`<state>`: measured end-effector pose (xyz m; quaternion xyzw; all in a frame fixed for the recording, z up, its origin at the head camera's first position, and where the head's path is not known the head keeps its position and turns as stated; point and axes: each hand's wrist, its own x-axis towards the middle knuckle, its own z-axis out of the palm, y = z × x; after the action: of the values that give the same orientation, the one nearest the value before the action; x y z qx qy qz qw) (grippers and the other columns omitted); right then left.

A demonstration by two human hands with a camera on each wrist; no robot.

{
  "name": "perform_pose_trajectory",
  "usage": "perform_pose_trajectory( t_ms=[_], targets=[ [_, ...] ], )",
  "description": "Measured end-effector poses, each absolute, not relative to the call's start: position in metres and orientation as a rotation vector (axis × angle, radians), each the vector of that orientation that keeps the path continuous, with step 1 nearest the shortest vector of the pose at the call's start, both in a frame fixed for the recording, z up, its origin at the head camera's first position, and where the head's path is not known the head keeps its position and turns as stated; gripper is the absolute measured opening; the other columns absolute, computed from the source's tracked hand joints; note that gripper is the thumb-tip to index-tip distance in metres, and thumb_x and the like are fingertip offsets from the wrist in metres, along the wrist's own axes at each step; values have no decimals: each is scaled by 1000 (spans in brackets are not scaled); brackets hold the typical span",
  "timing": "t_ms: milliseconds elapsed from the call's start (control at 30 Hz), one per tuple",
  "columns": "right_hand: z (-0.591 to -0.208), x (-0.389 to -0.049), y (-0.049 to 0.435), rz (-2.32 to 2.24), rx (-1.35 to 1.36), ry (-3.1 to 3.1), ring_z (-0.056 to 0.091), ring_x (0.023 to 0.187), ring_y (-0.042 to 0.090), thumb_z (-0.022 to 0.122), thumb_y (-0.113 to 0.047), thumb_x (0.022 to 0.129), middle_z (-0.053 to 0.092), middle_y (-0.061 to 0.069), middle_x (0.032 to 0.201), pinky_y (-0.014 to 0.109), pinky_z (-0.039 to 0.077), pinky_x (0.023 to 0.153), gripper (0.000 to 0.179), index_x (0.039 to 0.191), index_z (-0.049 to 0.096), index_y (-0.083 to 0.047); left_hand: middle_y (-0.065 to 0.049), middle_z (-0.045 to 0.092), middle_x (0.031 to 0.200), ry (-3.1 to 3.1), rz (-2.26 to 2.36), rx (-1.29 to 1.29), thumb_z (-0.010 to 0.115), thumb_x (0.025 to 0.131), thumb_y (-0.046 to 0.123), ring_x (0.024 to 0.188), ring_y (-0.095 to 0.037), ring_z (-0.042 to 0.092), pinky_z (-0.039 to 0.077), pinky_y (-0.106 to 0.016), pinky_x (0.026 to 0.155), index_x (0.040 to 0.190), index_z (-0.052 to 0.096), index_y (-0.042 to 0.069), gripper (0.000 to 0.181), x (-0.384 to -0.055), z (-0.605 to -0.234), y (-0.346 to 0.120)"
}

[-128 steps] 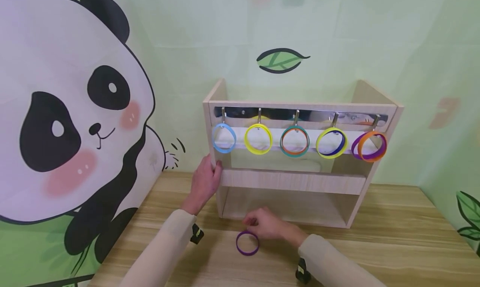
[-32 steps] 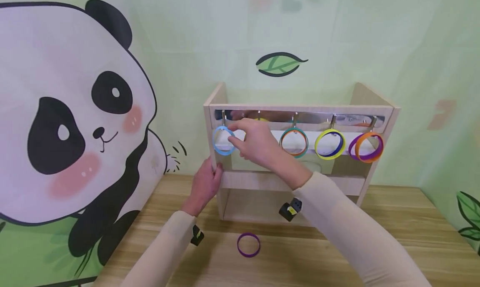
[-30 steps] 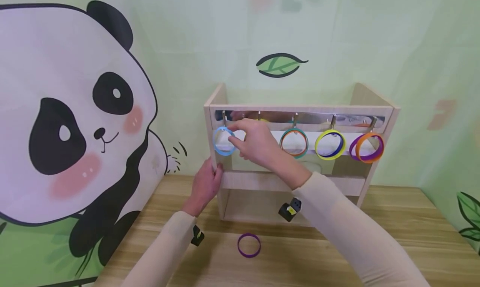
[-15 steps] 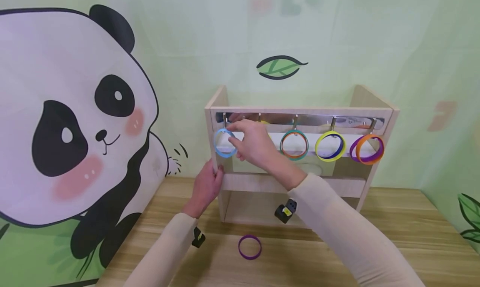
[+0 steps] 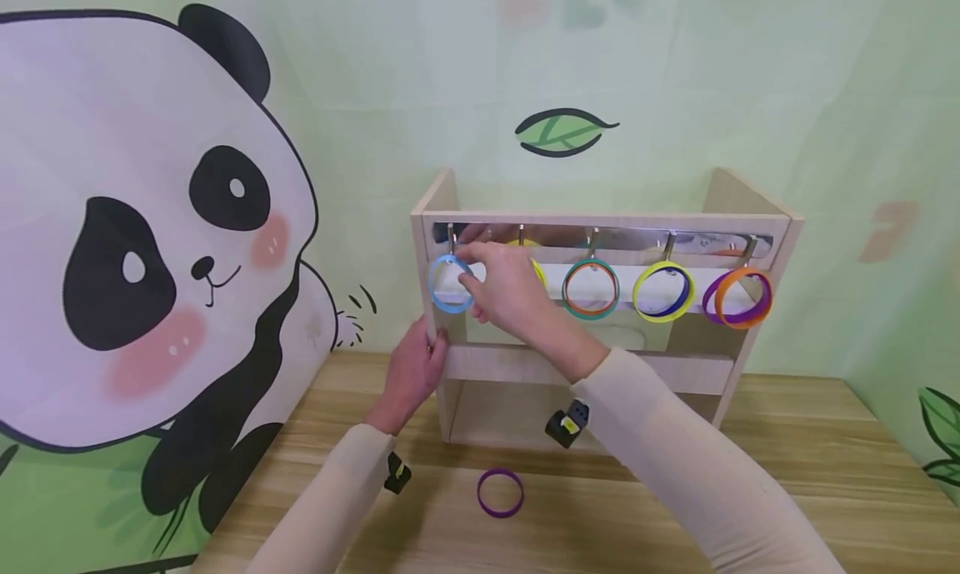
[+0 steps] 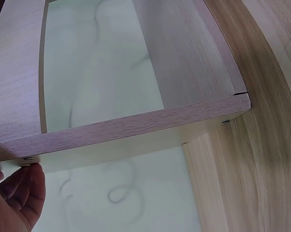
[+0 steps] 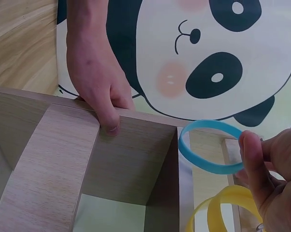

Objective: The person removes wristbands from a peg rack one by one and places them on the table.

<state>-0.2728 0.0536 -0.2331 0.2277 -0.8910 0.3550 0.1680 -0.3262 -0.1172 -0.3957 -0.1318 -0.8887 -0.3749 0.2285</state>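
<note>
My right hand (image 5: 510, 287) pinches the light blue silicone wristband (image 5: 444, 306) between thumb and fingers, at the leftmost hook (image 5: 451, 237) of the wooden rack (image 5: 592, 368). Close up, the right wrist view shows this band as a loop reaching left from the fingertips. Lower on the rack, my left hand (image 5: 411, 366) grips the left side panel (image 6: 111, 126), its thumb over the front edge. Behind my right hand, a yellow wristband (image 5: 539, 272) on the second hook is mostly hidden. On the table before the rack lies a purple wristband (image 5: 500, 493).
Right of my hand hang teal and orange wristbands (image 5: 617, 295), a yellow wristband (image 5: 637, 295) with a dark blue one, and an orange wristband (image 5: 765, 295) with a purple one. A wall with a panda picture (image 5: 142, 182) borders the wood-grain table (image 5: 795, 474) at left.
From the table beside the purple wristband, my right hand has risen to the light blue wristband at the leftmost hook. Over the last second it barely moves. My left hand keeps its grip.
</note>
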Motion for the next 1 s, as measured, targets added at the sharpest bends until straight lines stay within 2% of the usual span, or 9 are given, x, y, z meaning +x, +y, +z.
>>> perform_pose_trajectory(
  t_ms=[467, 700, 1000],
  targets=[
    [-240, -274, 53, 1036, 639, -2451, 69, 53, 13, 71, -4, 100, 78, 14, 118, 22, 54, 50, 25, 125, 75, -1, -15, 59, 99, -2460, -1041, -337, 47, 109, 25, 94, -34, 61, 57, -52, 82, 105, 55, 6, 22, -328, -395, -117],
    [-244, -271, 54, 1212, 635, -2381, 67, 53, 16, 72, -2, 100, 78, 15, 115, 23, 55, 52, 27, 127, 74, 0, -17, 61, 102, -2443, -1026, -355, 47, 108, 25, 94, -34, 62, 58, -53, 82, 110, 57, 4, 23, -327, -397, -117],
    [-244, -269, 56, 1343, 633, -2324, 64, 50, 13, 74, -2, 98, 78, 17, 110, 20, 51, 49, 27, 124, 73, 3, -16, 59, 97, -2420, -1005, -365, 49, 108, 23, 90, -34, 61, 56, -54, 80, 101, 55, 6, 19, -328, -398, -117]
  ],
)
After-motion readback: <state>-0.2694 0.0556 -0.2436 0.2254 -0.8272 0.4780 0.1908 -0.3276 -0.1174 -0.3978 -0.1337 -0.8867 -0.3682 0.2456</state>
